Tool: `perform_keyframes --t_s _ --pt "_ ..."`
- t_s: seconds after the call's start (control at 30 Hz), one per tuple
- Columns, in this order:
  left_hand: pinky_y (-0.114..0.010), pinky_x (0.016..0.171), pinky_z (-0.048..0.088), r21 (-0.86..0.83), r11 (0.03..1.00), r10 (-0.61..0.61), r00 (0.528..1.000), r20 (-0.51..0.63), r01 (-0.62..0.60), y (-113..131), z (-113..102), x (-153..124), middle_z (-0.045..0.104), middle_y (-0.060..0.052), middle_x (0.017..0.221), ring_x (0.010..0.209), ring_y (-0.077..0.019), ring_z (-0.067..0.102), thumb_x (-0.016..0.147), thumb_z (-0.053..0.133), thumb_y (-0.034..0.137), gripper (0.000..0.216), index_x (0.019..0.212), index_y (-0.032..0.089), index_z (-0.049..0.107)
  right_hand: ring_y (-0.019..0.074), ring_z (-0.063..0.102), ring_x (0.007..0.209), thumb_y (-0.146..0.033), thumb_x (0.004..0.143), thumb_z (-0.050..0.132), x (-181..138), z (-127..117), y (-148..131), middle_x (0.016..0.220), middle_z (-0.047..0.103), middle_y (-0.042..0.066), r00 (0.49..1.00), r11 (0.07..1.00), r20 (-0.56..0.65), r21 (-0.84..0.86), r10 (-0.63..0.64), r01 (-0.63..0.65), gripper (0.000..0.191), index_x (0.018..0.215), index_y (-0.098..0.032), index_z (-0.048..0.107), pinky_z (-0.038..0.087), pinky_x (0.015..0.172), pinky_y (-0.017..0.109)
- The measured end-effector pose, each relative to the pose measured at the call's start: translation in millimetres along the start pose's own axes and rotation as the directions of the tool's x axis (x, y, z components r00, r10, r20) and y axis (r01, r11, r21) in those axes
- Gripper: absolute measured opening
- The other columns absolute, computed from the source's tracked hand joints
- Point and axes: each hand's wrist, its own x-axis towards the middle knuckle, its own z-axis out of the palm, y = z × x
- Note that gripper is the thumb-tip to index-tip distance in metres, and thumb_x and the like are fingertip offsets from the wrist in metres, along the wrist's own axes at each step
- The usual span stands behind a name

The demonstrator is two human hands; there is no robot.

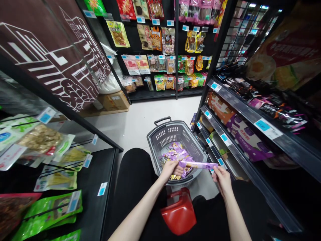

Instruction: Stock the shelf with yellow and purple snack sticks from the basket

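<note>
Head view: two hands hold one long purple packet [198, 164] level above a grey basket [160, 137]. The left hand [171, 168] pinches one end, the right hand [222, 178] the other, fingers closed. Several purple packets [175, 152] lie inside; their print is unreadable. One red stool [179, 212] sits below.

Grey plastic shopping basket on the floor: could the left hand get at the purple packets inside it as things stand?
Probably yes. The left hand hovers over the open-topped grey plastic shopping basket, just above the purple packets; but it grips one end of a long purple wrapped packet.
</note>
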Motion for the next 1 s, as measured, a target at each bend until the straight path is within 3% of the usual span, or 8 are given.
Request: perform_keyframes --t_s 0.1,0.23,0.37,0.5,0.63,0.77,0.9,1.0 --pt "-0.035 0.060 0.053 -0.103 0.994 -0.031 0.999 -0.027 0.028 2 -1 -1 0.067 -0.007 0.057 0.055 -0.0203 0.064 0.066 0.060 0.043 0.032 0.064 0.011 0.062 0.0150 0.059 0.051 -0.044 0.064 0.069 -2 1 -5 0.058 0.064 0.004 0.996 0.995 0.086 0.101 0.017 -0.026 0.033 0.078 -0.013 0.066 0.047 0.048 0.025" --pt "-0.035 0.064 0.054 -0.118 0.993 -0.030 0.999 -0.022 0.027 3 -3 -1 0.067 -0.003 0.058 0.060 -0.0204 0.065 0.061 0.063 0.023 0.019 0.075 0.010 0.064 0.0177 0.063 0.059 -0.038 0.065 0.069 -3 2 -9 0.068 0.067 0.006 0.991 0.991 0.129 0.124 0.031 -0.047 0.032 0.085 -0.013 0.066 0.049 0.051 0.026" --pt "-0.034 0.060 0.055 -0.113 0.993 0.029 0.997 -0.065 -0.036 0 -4 2 0.063 0.003 0.055 0.055 -0.0179 0.064 0.057 0.061 0.012 0.036 0.093 0.012 0.061 0.0148 0.062 0.055 -0.030 0.061 0.073 -3 4 -7 0.073 0.067 0.003 0.995 0.996 0.096 0.084 0.002 -0.010 0.039 0.096 -0.017 0.063 0.048 0.048 0.024" --pt "-0.030 0.050 0.053 -0.074 0.996 0.048 0.996 -0.079 -0.054 -2 -5 3 0.066 -0.001 0.061 0.058 -0.0195 0.065 0.056 0.063 0.015 0.033 0.089 0.011 0.063 0.0157 0.060 0.052 -0.030 0.059 0.073 1 3 -1 0.062 0.065 0.002 0.997 1.000 0.066 0.012 -0.027 0.026 0.035 0.089 -0.015 0.065 0.048 0.047 0.025" --pt "-0.033 0.065 0.054 -0.100 0.992 0.073 0.996 -0.059 -0.078 -2 -5 4 0.068 -0.003 0.064 0.067 -0.0207 0.066 0.057 0.064 0.021 0.019 0.073 0.011 0.066 0.0188 0.064 0.068 -0.028 0.059 0.072 3 -1 2 0.082 0.069 0.006 0.996 0.999 0.070 -0.008 -0.049 0.050 0.022 0.077 -0.017 0.068 0.052 0.064 0.030" --pt "-0.036 0.071 0.054 -0.059 0.990 0.120 0.987 -0.108 -0.127 0 -5 4 0.069 -0.005 0.063 0.066 -0.0216 0.066 0.060 0.066 0.034 0.025 0.069 0.010 0.068 0.0237 0.063 0.082 -0.036 0.065 0.067 3 -2 1 0.094 0.068 0.010 0.988 0.996 0.128 0.039 -0.089 0.085 0.023 0.077 -0.017 0.070 0.050 0.077 0.038" --pt "-0.032 0.067 0.054 0.011 0.989 0.148 0.975 -0.164 -0.148 2 -7 3 0.070 -0.005 0.070 0.066 -0.0208 0.065 0.050 0.074 0.026 0.021 0.064 0.012 0.068 0.0250 0.061 0.091 -0.035 0.067 0.067 1 0 3 0.099 0.067 0.011 0.984 0.982 0.128 -0.126 -0.127 0.143 0.023 0.078 -0.016 0.070 0.048 0.081 0.037" --pt "-0.031 0.065 0.054 0.052 0.985 0.171 0.968 -0.185 -0.164 0 -8 4 0.070 -0.007 0.084 0.066 -0.0185 0.065 0.047 0.075 0.018 0.029 0.075 0.012 0.068 0.0253 0.061 0.093 -0.033 0.062 0.070 3 1 4 0.103 0.065 0.011 0.986 0.969 0.071 -0.185 -0.152 0.163 0.033 0.091 -0.017 0.066 0.048 0.082 0.037"
